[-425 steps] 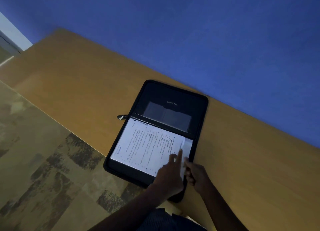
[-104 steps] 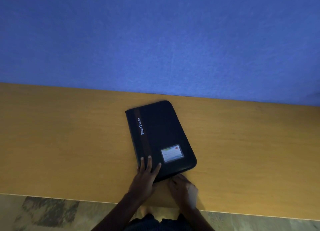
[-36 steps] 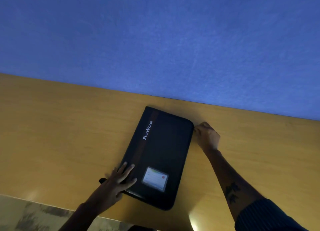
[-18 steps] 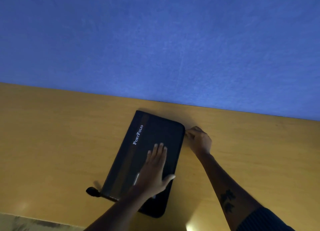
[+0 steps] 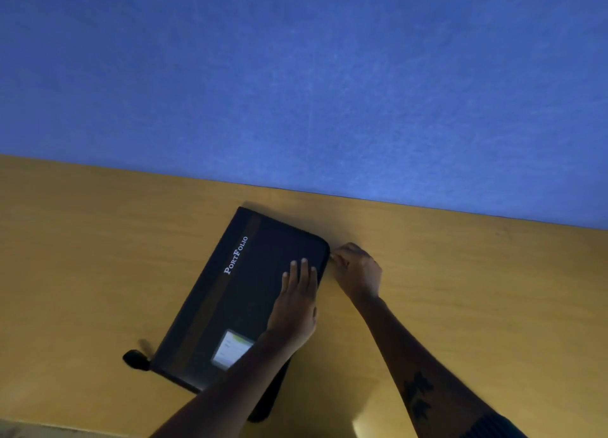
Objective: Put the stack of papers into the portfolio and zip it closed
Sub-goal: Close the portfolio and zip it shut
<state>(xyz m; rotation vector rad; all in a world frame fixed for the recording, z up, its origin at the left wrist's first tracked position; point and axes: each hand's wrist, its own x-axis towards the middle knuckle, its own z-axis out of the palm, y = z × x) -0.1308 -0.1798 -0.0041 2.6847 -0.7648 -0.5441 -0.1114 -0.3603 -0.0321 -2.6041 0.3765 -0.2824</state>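
The black portfolio (image 5: 237,293) lies closed and tilted on the wooden table (image 5: 98,256), its "PortFolio" lettering and a small card window facing up. The papers are hidden inside it. My left hand (image 5: 296,306) rests flat on the cover near the right edge, fingers together and stretched out. My right hand (image 5: 357,270) is pinched at the portfolio's far right corner, apparently on the zipper pull, which is too small to make out. A black tab (image 5: 135,360) sticks out at the near left corner.
A blue wall (image 5: 296,76) rises directly behind the table's far edge. The table's front edge (image 5: 65,426) runs along the bottom left of the view, with patterned floor just below it.
My left hand slid from the near left corner up onto the cover toward the right edge. My right hand stays pinched at the far right corner. The portfolio turned slightly.
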